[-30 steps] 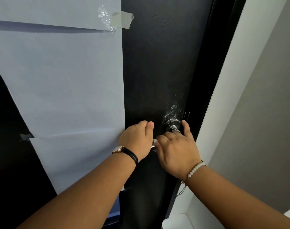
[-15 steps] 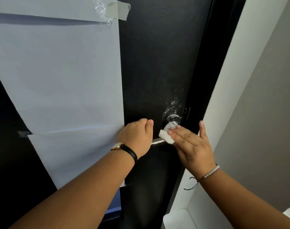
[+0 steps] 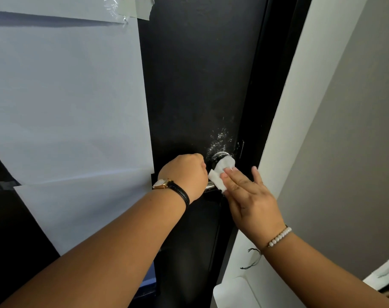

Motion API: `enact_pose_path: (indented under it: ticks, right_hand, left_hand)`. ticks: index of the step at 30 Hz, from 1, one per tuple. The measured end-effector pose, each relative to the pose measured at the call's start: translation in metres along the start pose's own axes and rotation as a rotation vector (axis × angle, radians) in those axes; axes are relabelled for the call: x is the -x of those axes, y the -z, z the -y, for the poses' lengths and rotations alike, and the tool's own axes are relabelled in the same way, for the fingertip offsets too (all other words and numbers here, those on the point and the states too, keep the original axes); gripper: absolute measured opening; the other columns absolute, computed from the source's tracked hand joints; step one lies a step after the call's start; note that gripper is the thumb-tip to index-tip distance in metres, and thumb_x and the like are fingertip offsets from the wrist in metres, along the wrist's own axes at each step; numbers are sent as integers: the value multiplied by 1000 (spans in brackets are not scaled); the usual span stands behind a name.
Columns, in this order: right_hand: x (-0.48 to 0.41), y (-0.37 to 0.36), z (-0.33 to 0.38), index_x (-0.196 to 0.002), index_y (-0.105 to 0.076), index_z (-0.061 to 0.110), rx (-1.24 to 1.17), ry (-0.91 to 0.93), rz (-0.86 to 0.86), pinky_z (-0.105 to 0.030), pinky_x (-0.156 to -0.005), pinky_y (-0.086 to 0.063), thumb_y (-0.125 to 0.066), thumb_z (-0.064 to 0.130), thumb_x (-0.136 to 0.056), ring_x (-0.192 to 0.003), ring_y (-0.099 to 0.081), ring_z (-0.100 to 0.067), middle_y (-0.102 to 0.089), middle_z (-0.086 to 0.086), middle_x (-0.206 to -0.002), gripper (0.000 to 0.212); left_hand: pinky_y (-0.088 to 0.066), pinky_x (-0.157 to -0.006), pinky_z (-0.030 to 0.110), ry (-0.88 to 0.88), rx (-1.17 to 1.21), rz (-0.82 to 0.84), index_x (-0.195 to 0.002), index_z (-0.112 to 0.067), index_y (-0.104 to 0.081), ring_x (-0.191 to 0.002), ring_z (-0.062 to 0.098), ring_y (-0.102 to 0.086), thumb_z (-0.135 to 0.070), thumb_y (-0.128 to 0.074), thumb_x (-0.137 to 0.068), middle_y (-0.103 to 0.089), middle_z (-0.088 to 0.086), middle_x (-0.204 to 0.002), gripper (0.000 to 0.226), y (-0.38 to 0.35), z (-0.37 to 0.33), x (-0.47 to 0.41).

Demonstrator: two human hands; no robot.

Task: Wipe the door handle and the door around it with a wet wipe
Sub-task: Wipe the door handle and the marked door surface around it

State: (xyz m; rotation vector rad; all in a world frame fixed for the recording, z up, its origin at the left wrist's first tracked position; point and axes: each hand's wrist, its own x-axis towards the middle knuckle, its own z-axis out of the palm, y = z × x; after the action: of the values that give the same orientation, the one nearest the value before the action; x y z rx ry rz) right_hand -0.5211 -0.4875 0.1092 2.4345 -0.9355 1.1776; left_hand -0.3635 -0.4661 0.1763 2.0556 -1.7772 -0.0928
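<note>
A black door fills the middle of the view. Its silver lever handle runs left from a round base, with whitish smears on the door just above. My left hand, with a black-strapped watch on the wrist, is closed around the lever's free end. My right hand, with a bead bracelet, presses a white wet wipe with flat fingers against the handle's base and the inner part of the lever. Most of the lever is hidden by my hands.
Large sheets of pale paper are taped over the door's left part. A white door frame and grey wall stand to the right. A white object sits low beside the frame.
My right hand uncurled from the handle and flattened its fingers. The white wipe came into view and slid up over the handle's round base. My left hand stayed on the lever.
</note>
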Motion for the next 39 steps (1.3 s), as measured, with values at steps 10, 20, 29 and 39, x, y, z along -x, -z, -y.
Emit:
enact_pose_path:
  ticks: [10,20,29,39]
  right_hand:
    - [-31,-1,8,-99,-69,7,-183,-333,101,-44,-105,-38,-45,30,-87,-101,-66,-19,-70,-11,-110,36]
    - [-28,7,14,-91,-71,7,-66,-347,93,-44,-86,-51,-43,30,-88,-82,-71,-31,-75,-14,-94,36]
    - [-44,5,10,-106,-67,18,-131,-386,260,-37,-86,-52,-47,33,-92,-105,-61,-28,-68,-15,-111,29]
    - [-19,13,10,-91,-73,12,-142,-370,13,-21,-80,-49,-54,35,-80,-82,-71,-24,-75,-11,-91,32]
  left_hand:
    - [-47,-61,31,26,69,-30,-94,-23,-65,-80,18,-61,-21,-40,-93,-68,-1,-94,25,-6,3,-3]
    - [-53,-66,31,46,111,-11,-95,-28,-64,-84,16,-63,-19,-43,-91,-69,-5,-97,23,-7,4,-3]
    - [-58,-76,39,74,155,14,-99,-29,-64,-85,16,-65,-18,-44,-92,-70,-4,-98,24,-6,2,-1]
    - [-58,-77,38,83,194,12,-98,-30,-64,-87,15,-65,-18,-45,-91,-70,-6,-99,24,-7,4,-1]
